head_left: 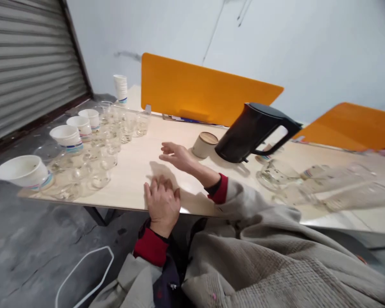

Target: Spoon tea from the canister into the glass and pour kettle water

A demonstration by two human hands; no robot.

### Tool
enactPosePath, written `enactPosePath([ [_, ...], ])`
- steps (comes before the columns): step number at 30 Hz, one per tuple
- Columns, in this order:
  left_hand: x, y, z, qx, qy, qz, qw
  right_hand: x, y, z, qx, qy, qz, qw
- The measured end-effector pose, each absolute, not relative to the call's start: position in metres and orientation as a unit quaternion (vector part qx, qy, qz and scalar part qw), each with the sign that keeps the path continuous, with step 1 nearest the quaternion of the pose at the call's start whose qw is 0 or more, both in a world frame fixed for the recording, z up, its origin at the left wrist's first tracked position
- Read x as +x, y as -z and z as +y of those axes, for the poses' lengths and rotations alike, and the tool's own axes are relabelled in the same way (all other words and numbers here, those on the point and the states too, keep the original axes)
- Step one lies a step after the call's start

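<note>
My left hand [163, 204] rests at the table's front edge with its fingers lying on the wood and holds nothing. Just beyond it, my right hand [179, 157] hovers above the tabletop, fingers apart and empty, its shadow falling below. Nearest to the right hand is a small canister with a wooden lid [204, 145]. Beside that canister stands a black electric kettle [250, 132]. Left of both hands, several clear cups [99, 173] stand close together, some with bits of dark matter inside.
White paper cups [66, 136] line the table's left edge, with a paper cup stack [120, 87] behind. Blurred glass vessels [277, 173] with dark bits sit at right. An orange divider [195, 90] and another orange panel [353, 128] border the wooden table [170, 128].
</note>
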State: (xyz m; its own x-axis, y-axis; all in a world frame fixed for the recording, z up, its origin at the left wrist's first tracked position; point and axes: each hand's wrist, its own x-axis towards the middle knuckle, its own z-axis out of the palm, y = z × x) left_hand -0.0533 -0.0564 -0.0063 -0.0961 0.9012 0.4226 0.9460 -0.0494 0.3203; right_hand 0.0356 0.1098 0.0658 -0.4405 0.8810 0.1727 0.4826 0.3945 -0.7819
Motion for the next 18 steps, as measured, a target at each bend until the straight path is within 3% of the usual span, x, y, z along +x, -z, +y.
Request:
enactPosePath([
  [5, -0.057, 0.012, -0.051, -0.675, 0.303, -0.673, 0.024, 0.133, -0.057, 0.003, -0.431, -0.372, -0.741, 0.357],
  [12, -0.062, 0.005, -0.044, -0.693, 0.302, -0.655, 0.010, 0.250, -0.026, -0.110, -0.604, -0.363, -0.569, 0.424],
  [18, -0.064, -0.003, -0.043, -0.692, 0.302, -0.656, 0.000, 0.331, -0.007, -0.151, -0.679, -0.237, -0.482, 0.502],
])
